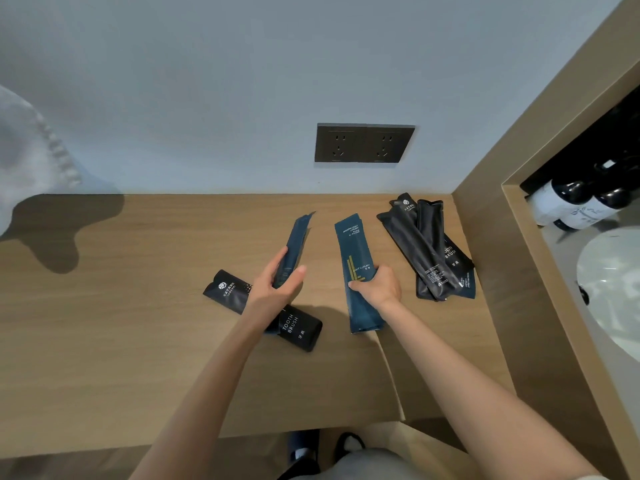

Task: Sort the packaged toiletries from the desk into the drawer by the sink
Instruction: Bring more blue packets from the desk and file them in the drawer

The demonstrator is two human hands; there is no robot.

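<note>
My left hand (277,285) grips a slim dark blue packet (296,244), tilted up above the wooden desk (121,306). My right hand (377,285) holds a wider dark blue packet (355,251) with gold stripes by its middle. A black toothbrush packet (298,327) lies flat on the desk under my left wrist, partly hidden by it. A pile of several black packets (429,251) lies at the desk's back right corner, apart from both hands. No drawer is in view.
A double wall socket (363,143) sits above the desk. A wooden partition (502,271) borders the desk on the right; beyond it are a white sink (609,282) and dark bottles (571,202). A white towel (31,157) hangs at the left.
</note>
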